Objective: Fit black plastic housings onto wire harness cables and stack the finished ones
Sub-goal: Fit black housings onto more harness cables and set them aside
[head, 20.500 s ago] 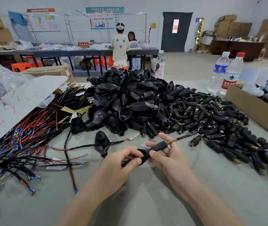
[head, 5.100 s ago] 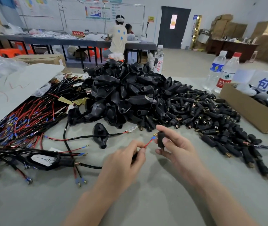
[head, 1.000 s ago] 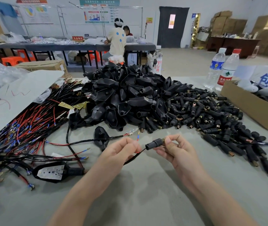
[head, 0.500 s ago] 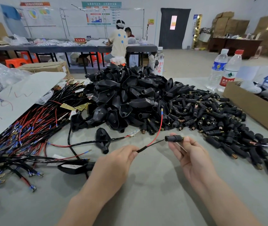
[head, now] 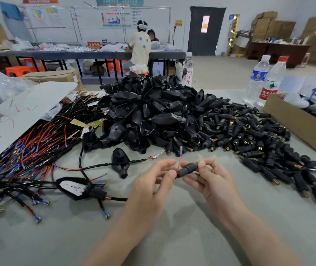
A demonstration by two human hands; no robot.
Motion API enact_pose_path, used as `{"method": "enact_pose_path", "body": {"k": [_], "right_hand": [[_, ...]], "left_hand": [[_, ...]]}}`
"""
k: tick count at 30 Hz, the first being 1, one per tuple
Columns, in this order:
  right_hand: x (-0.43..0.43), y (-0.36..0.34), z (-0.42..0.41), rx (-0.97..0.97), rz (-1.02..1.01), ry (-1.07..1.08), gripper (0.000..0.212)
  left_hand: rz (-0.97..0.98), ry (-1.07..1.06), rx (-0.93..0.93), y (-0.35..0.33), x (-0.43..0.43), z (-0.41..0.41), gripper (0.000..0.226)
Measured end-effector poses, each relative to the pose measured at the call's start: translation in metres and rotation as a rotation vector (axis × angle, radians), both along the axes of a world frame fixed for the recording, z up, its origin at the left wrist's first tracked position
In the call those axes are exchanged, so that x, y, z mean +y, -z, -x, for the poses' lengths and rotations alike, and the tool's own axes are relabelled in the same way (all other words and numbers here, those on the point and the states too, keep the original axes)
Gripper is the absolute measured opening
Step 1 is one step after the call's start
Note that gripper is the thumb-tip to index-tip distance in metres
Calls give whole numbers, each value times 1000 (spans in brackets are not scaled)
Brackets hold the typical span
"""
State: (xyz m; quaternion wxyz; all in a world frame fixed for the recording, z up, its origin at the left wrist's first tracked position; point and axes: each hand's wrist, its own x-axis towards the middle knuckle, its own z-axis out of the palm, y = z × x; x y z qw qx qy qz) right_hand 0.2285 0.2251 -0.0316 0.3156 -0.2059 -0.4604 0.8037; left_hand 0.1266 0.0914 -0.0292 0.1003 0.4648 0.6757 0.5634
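Box [head: 295, 124] of white items [head: 295, 102] near housings [head: 249, 131]

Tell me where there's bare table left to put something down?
The near tabletop is bare below the left hand and the right hand, and rightwards up to the small black sleeves. Crowded: wire harnesses on the left, the housing heap in the middle, the cardboard box far right.

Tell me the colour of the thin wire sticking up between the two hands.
The wire is red, blue-sleeved at its tip; head view.
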Motion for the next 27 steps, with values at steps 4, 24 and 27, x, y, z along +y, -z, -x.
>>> {"method": "enact_pose_path", "body": {"k": [4, 24, 27], "right_hand": [[-7, 3, 2, -31, -64, -79, 11], [-4, -2, 2, 82, 295, -60, 11], [-4, -1, 2, 104, 317, -62, 10]], "left_hand": [[-40, -15, -117, -4, 0, -3, 16], [264, 179, -329, -9, -6, 14, 25], [281, 175, -334, -10, -6, 13, 25]]}}
